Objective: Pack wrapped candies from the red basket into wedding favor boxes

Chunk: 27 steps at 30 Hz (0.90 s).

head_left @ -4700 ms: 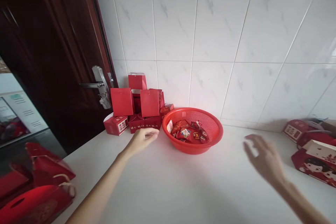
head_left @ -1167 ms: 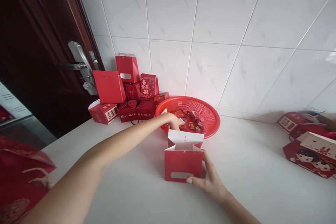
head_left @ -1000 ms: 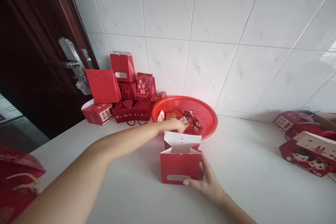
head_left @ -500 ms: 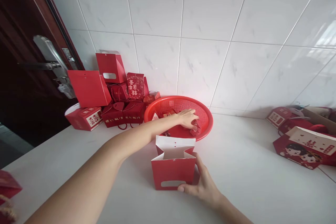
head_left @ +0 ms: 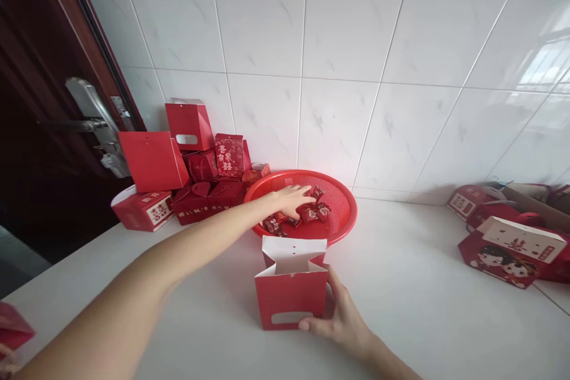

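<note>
A red paper box (head_left: 291, 297) with an open top and white inside stands upright at the front centre. My right hand (head_left: 345, 317) grips its right side, thumb at the front lower corner. Behind the box sits a red plastic basket (head_left: 347, 219) with several small red wrapped candies (head_left: 312, 212) in it. My left hand (head_left: 291, 200) is over the basket's left half, palm down with fingers apart, just above or touching the candies; nothing shows in its grasp. Part of the basket's front rim is hidden behind the box.
Several red gift boxes (head_left: 154, 160) are stacked at the back left, beside a dark door with a metal handle (head_left: 91, 107). More printed red boxes (head_left: 503, 258) lie at the right. A red item (head_left: 13, 326) shows at the left edge. A tiled wall (head_left: 338, 130) stands behind.
My left hand has moved left inside the basket and its fingers have spread, uncovering candies. My right hand stays on the box. The view has shifted slightly.
</note>
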Each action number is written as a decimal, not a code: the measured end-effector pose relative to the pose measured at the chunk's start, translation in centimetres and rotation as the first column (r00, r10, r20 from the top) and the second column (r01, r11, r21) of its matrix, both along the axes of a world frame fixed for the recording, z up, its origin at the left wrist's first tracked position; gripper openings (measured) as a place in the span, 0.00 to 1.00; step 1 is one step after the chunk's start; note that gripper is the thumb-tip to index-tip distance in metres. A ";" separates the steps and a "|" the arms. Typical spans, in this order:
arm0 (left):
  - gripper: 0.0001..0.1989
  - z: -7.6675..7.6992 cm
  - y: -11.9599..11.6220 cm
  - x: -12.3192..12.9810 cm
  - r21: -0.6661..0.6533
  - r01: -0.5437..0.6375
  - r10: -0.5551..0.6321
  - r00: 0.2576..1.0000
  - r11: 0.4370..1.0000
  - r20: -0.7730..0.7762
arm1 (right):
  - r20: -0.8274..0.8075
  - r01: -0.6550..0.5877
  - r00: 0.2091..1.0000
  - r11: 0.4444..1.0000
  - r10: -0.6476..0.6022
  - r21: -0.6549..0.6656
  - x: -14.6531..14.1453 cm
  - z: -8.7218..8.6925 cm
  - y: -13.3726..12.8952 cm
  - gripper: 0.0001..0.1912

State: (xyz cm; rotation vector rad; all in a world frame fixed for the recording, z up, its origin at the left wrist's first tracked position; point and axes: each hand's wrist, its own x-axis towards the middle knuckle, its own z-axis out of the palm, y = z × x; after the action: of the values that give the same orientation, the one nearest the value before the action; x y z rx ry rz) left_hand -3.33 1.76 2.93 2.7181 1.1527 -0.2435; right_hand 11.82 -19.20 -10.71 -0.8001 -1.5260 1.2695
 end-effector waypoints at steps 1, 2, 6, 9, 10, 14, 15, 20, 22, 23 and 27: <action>0.50 0.4 -0.2 -0.9 -0.005 -0.049 0.048 0.997 0.999 -0.053 | -0.015 -0.003 1.000 1.000 0.003 -0.007 -0.1 0.0 0.0 0.44; 0.56 0.8 -0.5 -1.8 -0.022 -0.114 0.111 0.988 0.993 -0.103 | -0.028 -0.006 1.000 1.000 0.005 -0.013 -0.1 0.0 0.0 0.44; 0.75 1.2 -1.5 -4.0 -0.095 -0.353 0.318 0.909 0.931 -0.268 | -0.043 0.005 0.999 1.000 -0.007 -0.029 -0.3 -0.1 -0.1 0.45; 0.75 0.4 -2.1 -3.8 -0.104 -0.361 0.302 0.881 0.927 -0.365 | -0.042 0.000 0.999 1.000 -0.001 -0.026 -0.3 -0.4 -0.1 0.45; 0.73 0.0 -2.2 -3.4 -0.104 -0.354 0.292 0.878 0.929 -0.379 | -0.041 -0.009 0.999 1.000 0.008 -0.024 -0.3 -0.5 0.0 0.45; 0.63 -1.5 -2.4 -2.0 -0.088 -0.325 0.274 0.891 0.942 -0.361 | -0.058 -0.016 0.998 1.000 0.015 -0.025 -0.5 -0.7 0.2 0.46; 0.61 -1.7 -2.3 -1.8 -0.096 -0.312 0.261 0.899 0.945 -0.351 | -0.068 -0.024 0.997 1.000 0.022 -0.020 -0.6 -0.7 0.2 0.46; 0.51 -1.7 -1.4 -1.7 -0.160 -0.226 0.178 0.947 0.961 -0.268 | -0.127 -0.060 0.990 0.998 0.059 -0.005 -1.2 -0.4 0.2 0.42; 0.44 -1.7 -1.1 -1.8 -0.151 -0.201 0.162 0.958 0.968 -0.238 | -0.162 -0.069 0.985 0.997 0.062 -0.038 -1.5 -0.5 0.2 0.44; 0.39 -1.8 -0.9 -1.8 -0.138 -0.193 0.159 0.961 0.972 -0.226 | -0.173 -0.065 0.983 0.996 0.055 -0.054 -1.5 -0.6 0.3 0.46; 0.19 -2.2 0.0 -1.5 -0.083 -0.155 0.142 0.979 0.984 -0.144 | -0.148 -0.020 0.989 0.999 0.013 -0.049 -1.7 -1.2 0.8 0.51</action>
State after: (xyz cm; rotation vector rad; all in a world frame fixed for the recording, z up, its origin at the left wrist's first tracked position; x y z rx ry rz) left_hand -4.82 1.77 0.76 2.5527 1.3388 -0.4572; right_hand 10.14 -18.40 -11.89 -0.7102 -1.3895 1.3534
